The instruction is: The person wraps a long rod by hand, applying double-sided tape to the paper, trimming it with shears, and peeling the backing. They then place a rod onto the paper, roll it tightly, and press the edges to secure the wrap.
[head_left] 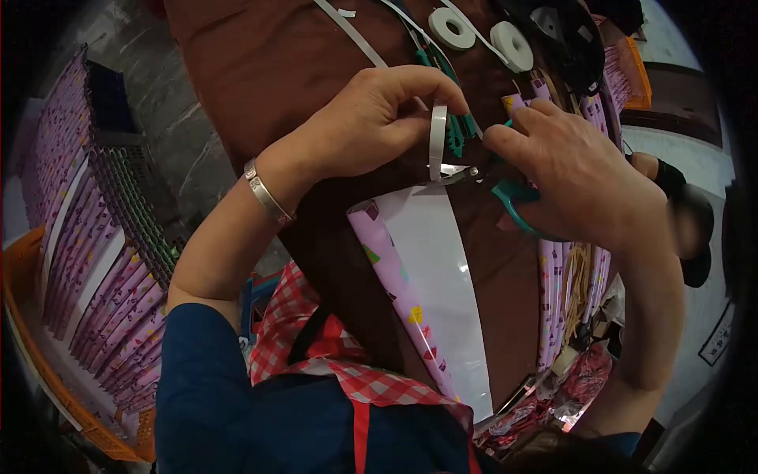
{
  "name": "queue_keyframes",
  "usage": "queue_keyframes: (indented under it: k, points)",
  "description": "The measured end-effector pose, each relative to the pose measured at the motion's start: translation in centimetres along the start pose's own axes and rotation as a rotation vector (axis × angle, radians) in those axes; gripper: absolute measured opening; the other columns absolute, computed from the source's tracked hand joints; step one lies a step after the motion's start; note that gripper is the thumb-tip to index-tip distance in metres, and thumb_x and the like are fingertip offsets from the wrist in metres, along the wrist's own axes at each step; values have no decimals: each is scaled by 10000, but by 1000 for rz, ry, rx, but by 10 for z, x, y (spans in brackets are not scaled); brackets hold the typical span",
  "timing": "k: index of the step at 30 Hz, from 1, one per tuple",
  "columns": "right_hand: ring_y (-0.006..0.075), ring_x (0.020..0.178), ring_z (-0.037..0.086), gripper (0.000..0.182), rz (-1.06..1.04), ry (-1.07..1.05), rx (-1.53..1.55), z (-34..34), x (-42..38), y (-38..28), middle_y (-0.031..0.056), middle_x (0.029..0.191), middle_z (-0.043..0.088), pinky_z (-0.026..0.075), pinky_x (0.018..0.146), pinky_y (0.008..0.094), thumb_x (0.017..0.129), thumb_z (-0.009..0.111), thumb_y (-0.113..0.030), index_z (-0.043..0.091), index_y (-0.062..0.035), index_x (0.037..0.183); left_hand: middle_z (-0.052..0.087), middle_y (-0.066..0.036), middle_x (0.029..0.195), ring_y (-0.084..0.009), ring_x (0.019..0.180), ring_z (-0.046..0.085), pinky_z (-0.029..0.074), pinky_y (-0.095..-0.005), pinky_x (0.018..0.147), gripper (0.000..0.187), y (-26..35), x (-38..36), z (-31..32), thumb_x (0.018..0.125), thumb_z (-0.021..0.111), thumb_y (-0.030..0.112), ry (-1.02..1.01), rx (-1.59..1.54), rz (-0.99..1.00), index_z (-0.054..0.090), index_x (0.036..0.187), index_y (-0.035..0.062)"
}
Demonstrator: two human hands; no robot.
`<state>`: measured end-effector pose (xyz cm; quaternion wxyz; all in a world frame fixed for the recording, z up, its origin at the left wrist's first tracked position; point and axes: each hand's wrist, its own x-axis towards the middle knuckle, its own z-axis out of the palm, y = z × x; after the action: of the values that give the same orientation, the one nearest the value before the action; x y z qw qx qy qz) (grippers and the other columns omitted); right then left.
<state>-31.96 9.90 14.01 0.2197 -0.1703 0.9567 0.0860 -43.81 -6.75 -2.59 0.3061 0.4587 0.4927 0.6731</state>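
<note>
Between the thumb and fingers of my left hand (379, 110) hangs a short strip of white tape (437, 138). My right hand (572, 170) is closed on green-handled scissors (512, 204), fingers through the loops. The scissor blades (454, 171) meet the lower end of the strip. Just below them lies a partly rolled sheet of patterned pink paper (403, 288), its white inner side (442, 276) facing up. Behind the strip, a green tool (455, 138) lies on the brown cloth, partly covered by my left fingers.
Two rolls of white tape (452, 28) (512, 46) lie at the far side of the brown-covered table (253, 71). Pink paper rolls (553, 292) line the right side. An orange crate (24, 340) of folded patterned paper stands left. Another person (693, 229) is at far right.
</note>
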Motion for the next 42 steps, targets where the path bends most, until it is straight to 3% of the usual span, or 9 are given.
queue_keyframes:
  k: [12,37,42]
  points:
    - [324,1012,573,470,42,-81,-26,-2,9,-10,127,995,545,504,853,438,713,783,-166,559,-90,1119,678,-11,1021,-75,933,632,537,-253,830,230,3,0,0,956,542,-37,-18,-40,-47,662,1141,31]
    - [305,933,593,529,48,-85,13,-4,6,-11,87,911,571,487,785,443,655,854,-201,571,-104,1093,676,-5,1002,-70,915,632,533,-246,805,214,3,1,-1,954,552,-25,-24,1,-60,662,1127,37]
    - [299,902,605,526,66,-178,-67,-4,9,-11,73,871,592,491,764,440,638,869,-224,568,-105,1052,679,-20,1026,-79,930,638,539,-252,810,200,3,1,-2,962,559,-10,-18,-10,-47,666,1123,38]
